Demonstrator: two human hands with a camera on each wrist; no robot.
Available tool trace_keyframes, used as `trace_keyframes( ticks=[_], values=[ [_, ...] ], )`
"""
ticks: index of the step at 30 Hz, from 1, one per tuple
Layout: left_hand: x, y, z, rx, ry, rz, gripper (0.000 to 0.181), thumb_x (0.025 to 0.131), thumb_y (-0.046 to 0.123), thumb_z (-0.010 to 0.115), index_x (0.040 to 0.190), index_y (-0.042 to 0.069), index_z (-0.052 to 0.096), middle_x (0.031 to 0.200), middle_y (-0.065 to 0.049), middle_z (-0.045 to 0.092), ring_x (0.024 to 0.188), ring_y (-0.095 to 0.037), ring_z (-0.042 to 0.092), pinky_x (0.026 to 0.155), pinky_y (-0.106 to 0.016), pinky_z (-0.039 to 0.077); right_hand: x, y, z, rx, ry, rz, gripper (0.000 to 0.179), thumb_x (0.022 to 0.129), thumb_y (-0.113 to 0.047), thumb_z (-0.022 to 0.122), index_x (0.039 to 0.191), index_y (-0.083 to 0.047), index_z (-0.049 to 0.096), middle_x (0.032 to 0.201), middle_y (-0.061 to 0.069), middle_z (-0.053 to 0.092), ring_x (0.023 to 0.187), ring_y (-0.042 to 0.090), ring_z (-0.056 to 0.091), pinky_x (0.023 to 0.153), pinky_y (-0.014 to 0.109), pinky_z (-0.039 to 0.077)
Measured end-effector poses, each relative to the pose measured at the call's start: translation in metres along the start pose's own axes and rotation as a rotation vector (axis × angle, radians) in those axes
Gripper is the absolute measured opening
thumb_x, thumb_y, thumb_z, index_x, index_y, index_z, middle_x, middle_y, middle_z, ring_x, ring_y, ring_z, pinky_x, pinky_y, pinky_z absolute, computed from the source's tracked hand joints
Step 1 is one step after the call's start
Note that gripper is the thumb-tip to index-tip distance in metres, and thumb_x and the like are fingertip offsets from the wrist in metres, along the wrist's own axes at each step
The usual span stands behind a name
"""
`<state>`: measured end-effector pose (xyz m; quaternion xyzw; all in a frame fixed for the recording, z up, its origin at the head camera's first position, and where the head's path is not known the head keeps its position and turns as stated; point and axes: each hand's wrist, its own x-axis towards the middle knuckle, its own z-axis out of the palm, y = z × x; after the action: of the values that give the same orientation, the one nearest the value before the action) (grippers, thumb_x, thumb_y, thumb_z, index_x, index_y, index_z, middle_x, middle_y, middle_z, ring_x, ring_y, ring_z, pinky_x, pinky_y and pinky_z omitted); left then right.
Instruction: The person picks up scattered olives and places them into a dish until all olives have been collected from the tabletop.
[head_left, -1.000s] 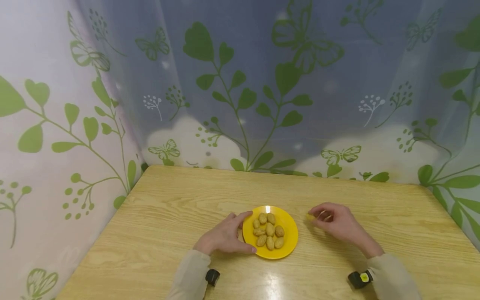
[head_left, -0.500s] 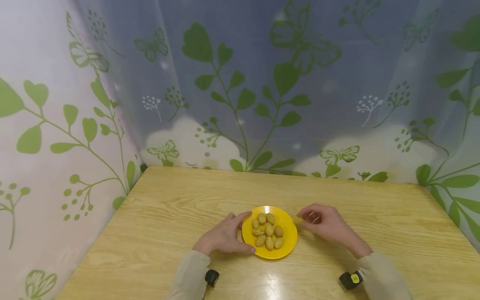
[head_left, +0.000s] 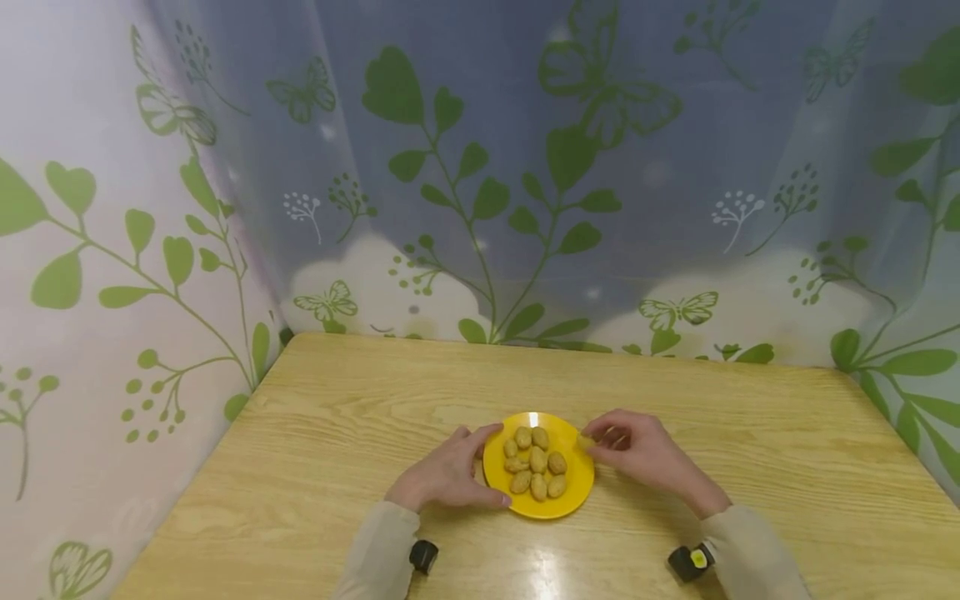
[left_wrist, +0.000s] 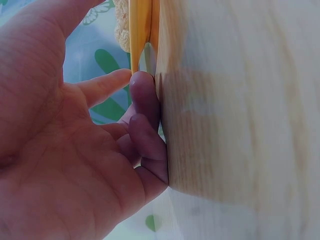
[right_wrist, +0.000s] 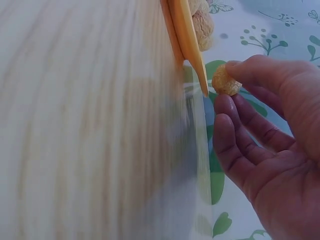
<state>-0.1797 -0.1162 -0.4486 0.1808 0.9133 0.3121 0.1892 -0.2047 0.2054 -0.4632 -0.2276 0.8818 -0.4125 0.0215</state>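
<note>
A round yellow plate (head_left: 576,493) stands on the table, bearing several tan, wrinkled peanuts in their shells (head_left: 538,459). My left hand (head_left: 452,473) holds the plate's left side, its thumb at the near rim and its index finger at the far rim. In the left wrist view, the other fingers (left_wrist: 145,95) curl low beside the plate edge, against the table. Over the plate's right rim, my right hand (head_left: 639,446) pinches one peanut (right_wrist: 226,81) between thumb and fingertips. The right wrist view shows that peanut just off the rim, above the tabletop.
The wooden table (head_left: 360,392) reaches back to a patterned curtain (head_left: 480,250) with leaves and butterflies. Another curtain stretch hangs along the left side. A small black wrist camera is worn on the left wrist (head_left: 423,557) and another on the right wrist (head_left: 690,562).
My right hand has moved left with the peanut, from beside the plate to its right rim. The left hand and the plate have stayed in place.
</note>
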Motion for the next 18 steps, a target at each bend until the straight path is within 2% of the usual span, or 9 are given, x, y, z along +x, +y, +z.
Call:
trace_keyframes(
  ticks=[6,18],
  values=[
    [0.001,-0.002,0.000,0.000,-0.002,0.004,0.105,0.074,0.049,0.086,0.160,0.021,0.033,0.117,-0.005,0.053,0.092,-0.015,0.051,0.082,-0.036,0.048,0.003,-0.003,0.006,0.013,-0.016,-0.003,0.018,0.090,-0.015,0.078,0.107,-0.017,0.076,0.105,0.002,0.075,0.086,0.006,0.066,0.075,0.024,0.057],
    [0.002,-0.003,0.001,-0.007,-0.001,0.001,0.105,0.074,0.048,0.087,0.160,0.021,0.033,0.116,-0.004,0.052,0.089,-0.014,0.050,0.077,-0.032,0.046,0.008,-0.008,0.016,0.006,-0.042,-0.030,0.017,0.090,-0.018,0.077,0.107,-0.017,0.076,0.103,0.000,0.075,0.087,0.005,0.065,0.075,0.024,0.056]
  ],
)
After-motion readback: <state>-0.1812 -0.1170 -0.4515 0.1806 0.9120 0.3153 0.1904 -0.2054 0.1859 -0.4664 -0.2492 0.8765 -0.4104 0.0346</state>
